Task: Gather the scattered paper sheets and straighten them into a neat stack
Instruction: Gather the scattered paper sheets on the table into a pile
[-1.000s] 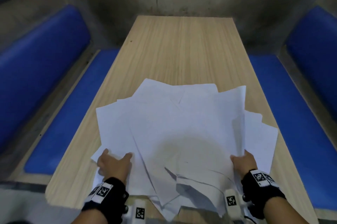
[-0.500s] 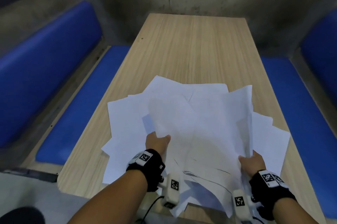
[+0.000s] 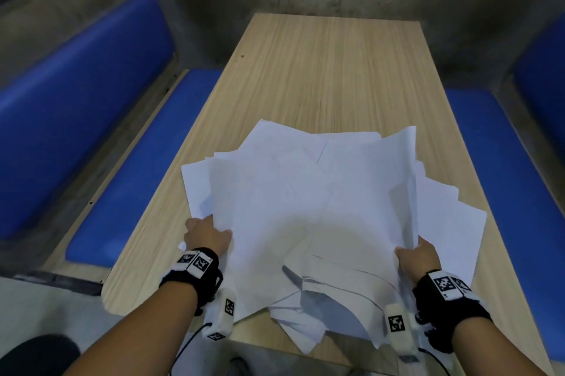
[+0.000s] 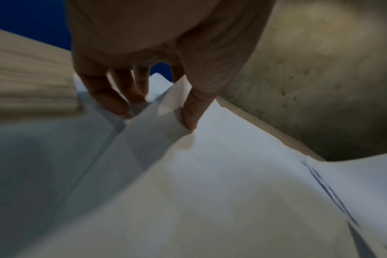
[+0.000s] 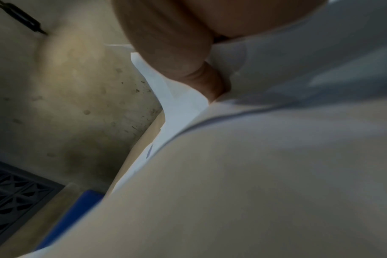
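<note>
Paper sheets (image 3: 305, 207), fanned, tabletop (image 3: 321, 69) 6 o'clock. L hand (image 3: 208, 236) pinches 9 o'clock edge; R hand (image 3: 417, 259) apparently grips 3 o'clock edge.

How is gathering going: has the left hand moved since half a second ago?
Yes. The left hand moved left, off the paper sheets' middle toward the table's left edge.

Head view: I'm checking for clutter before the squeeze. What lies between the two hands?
Only the paper sheets: they span the table from the left hand to the right hand, in the head view.
</note>
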Demonstrator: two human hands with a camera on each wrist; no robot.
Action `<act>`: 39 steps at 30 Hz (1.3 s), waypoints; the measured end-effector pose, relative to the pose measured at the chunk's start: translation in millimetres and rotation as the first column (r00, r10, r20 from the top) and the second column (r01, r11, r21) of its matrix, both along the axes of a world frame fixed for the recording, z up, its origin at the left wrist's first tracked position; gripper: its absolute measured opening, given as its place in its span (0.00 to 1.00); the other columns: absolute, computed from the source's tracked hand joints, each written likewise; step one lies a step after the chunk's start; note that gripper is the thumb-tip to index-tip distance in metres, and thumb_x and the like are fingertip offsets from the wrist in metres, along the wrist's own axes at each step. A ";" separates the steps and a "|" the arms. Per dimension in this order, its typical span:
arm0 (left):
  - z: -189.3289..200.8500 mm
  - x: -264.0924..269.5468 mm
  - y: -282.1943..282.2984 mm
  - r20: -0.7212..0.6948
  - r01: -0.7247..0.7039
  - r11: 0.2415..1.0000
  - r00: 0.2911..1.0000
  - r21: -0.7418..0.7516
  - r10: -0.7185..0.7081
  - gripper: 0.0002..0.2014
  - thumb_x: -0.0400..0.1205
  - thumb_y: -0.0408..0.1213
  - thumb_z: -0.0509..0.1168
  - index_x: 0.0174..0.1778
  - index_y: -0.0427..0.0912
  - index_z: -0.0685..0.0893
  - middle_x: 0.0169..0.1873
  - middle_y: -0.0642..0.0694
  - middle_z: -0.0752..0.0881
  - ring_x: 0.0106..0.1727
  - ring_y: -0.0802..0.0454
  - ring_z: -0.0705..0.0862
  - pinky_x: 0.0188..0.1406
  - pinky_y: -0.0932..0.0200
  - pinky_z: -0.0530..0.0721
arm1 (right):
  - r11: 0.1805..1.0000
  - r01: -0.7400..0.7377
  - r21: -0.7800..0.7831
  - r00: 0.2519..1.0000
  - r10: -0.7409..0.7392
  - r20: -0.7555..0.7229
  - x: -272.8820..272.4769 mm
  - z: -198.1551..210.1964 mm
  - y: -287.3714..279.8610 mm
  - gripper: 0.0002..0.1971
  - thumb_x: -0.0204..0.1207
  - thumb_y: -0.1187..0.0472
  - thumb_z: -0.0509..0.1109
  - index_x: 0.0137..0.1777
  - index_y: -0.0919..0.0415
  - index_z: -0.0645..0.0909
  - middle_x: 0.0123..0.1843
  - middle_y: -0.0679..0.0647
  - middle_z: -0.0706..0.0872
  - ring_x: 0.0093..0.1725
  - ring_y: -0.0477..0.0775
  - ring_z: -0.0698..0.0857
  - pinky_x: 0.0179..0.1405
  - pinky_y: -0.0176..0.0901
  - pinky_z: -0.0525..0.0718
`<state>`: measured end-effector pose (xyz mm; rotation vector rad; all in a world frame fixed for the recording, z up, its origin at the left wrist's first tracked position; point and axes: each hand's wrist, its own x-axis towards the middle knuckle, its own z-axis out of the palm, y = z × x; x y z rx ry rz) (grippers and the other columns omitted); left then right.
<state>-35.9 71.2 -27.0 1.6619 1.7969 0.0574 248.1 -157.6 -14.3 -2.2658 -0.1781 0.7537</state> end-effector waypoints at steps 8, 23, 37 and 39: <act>-4.7 2.6 -3.1 0.433 -0.128 0.977 0.881 -0.169 0.191 0.29 0.73 0.31 0.73 0.67 0.44 0.65 0.52 0.47 0.82 0.51 0.46 0.83 0.56 0.51 0.81 | 0.999 0.031 -0.011 0.999 -0.032 -0.021 -8.1 -9.3 -3.7 0.04 0.75 0.74 0.61 0.47 0.68 0.74 0.44 0.65 0.80 0.42 0.62 0.78 0.45 0.46 0.75; 1.3 20.1 16.1 0.117 -0.244 0.968 0.961 -0.056 0.249 0.23 0.73 0.37 0.70 0.65 0.36 0.78 0.66 0.33 0.77 0.54 0.36 0.80 0.60 0.48 0.82 | 1.000 0.020 -0.022 1.000 -0.020 -0.017 -8.6 -10.7 -3.9 0.05 0.75 0.74 0.60 0.48 0.70 0.76 0.43 0.66 0.81 0.39 0.63 0.78 0.41 0.45 0.75; 10.8 1.6 26.8 0.423 -0.222 0.970 0.873 -0.096 0.242 0.24 0.69 0.39 0.79 0.59 0.36 0.85 0.55 0.42 0.88 0.57 0.41 0.86 0.63 0.46 0.83 | 1.000 0.026 -0.003 1.000 -0.026 -0.018 -10.3 -7.4 -3.0 0.05 0.77 0.73 0.61 0.49 0.68 0.75 0.45 0.64 0.79 0.42 0.61 0.77 0.45 0.45 0.75; 10.9 0.2 27.2 0.463 -0.226 0.972 0.855 -0.071 0.233 0.18 0.67 0.49 0.76 0.50 0.45 0.87 0.53 0.46 0.90 0.55 0.41 0.86 0.63 0.46 0.83 | 1.000 0.027 0.000 0.999 -0.027 -0.021 -10.4 -5.7 -2.8 0.04 0.77 0.74 0.60 0.48 0.67 0.74 0.44 0.64 0.79 0.42 0.60 0.77 0.45 0.45 0.75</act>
